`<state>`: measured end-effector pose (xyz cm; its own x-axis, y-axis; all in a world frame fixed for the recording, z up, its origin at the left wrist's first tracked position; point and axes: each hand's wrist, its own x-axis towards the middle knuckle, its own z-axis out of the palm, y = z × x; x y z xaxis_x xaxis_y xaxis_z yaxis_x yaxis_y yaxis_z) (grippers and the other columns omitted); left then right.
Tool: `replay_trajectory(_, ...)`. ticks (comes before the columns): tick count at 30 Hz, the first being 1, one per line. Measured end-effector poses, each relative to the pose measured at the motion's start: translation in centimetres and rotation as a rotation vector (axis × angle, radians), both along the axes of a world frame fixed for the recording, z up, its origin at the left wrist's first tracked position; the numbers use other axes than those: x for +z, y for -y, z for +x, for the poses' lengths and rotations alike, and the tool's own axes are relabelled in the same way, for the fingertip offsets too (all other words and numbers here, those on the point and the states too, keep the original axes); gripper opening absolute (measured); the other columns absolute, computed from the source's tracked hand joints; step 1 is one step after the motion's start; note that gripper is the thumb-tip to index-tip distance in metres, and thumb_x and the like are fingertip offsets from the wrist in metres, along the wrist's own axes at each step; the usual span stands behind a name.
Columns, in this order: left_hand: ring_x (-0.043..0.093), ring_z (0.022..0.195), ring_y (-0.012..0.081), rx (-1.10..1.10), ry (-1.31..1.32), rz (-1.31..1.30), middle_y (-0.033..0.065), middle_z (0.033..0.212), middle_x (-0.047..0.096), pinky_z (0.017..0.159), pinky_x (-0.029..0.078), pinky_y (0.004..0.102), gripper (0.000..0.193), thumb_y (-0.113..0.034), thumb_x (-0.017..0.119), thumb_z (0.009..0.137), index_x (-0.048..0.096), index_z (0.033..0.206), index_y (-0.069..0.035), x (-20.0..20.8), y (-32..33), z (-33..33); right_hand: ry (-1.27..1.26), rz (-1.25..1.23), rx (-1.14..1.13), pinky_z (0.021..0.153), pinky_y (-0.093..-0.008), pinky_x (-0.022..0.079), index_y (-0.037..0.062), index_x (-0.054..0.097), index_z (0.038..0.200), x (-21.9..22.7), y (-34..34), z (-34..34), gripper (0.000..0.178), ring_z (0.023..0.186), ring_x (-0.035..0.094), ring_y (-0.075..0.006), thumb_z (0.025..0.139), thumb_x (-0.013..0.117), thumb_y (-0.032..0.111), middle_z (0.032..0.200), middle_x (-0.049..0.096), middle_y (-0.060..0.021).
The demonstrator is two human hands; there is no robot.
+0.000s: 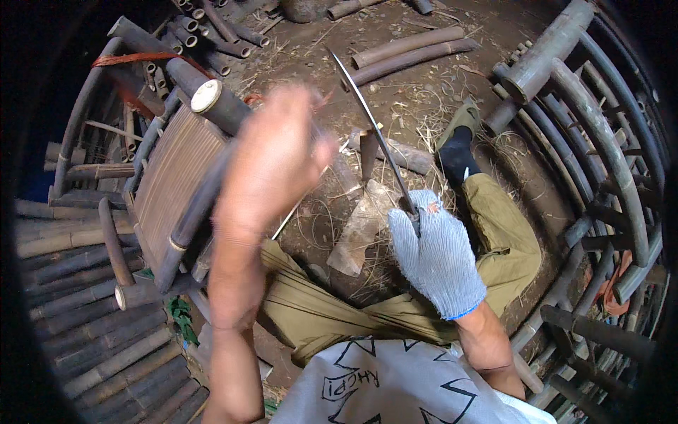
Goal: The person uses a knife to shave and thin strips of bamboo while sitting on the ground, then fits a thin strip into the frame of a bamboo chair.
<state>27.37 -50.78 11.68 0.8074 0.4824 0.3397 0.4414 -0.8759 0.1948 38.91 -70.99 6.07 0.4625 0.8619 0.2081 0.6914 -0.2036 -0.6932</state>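
Steel long-bladed knife (367, 120) rises over the dirt floor (424, 92), its handle clenched in the gloved right hand (434, 254). Blurred, the bare left hand (272, 162) hovers beside a bamboo chair frame (176, 177); its finger spread cannot be told.

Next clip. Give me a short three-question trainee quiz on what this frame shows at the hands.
1. True or false: both hands wear gloves.
2. What does the right hand hold? A) a hammer B) a long knife C) a rope
3. What piece of furniture stands next to the blurred left hand?

Key:
1. False. Only the right hand wears a grey knit glove; the left hand is bare.
2. B. It grips the long knife, blade pointing up and away from the person.
3. A dark bamboo chair with a slatted panel. Motion blur hides whether the left hand grips it.
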Motion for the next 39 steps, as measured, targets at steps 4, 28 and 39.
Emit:
replay_trajectory(4,0.067,0.086,0.0243,-0.407,0.602,0.139,0.0114,0.097,0.069,0.076,0.052,0.0357,0.023,-0.021,0.059,0.094,0.067,0.108,-0.004,5.3,-2.4,8.0,-0.017,-0.083,-0.072,0.064,-0.0469,0.054,0.0017,0.059,0.1,-1.0,-0.2,1.8,0.022,0.076,0.065,-0.0415,0.097,0.059,0.023,0.081,0.061,-0.0221)
replay_trajectory(28,0.055,0.067,0.004,0.046,0.792,-0.548,-0.0026,0.076,0.063,0.06,0.046,0.0218,0.016,-0.013,0.08,0.085,0.068,0.088,-0.003,-6.4,1.1,7.2,0.221,-0.277,0.048,0.061,-0.0501,0.053,-0.001,0.058,0.095,0.3,-1.0,1.1,0.031,0.07,0.067,-0.0432,0.098,0.057,0.03,0.072,0.063,-0.0237)
replay_trajectory(39,0.052,0.07,0.0016,0.045,0.914,-0.62,-0.0032,0.077,0.06,0.061,0.043,0.0185,0.014,-0.007,0.08,0.084,0.067,0.087,-0.002,-6.1,2.2,3.2,-0.122,-0.499,0.149,0.073,-0.0535,0.055,-0.0011,0.06,0.101,-12.1,0.0,-0.9,0.035,0.083,0.068,-0.0468,0.096,0.057,0.033,0.085,0.068,-0.028)
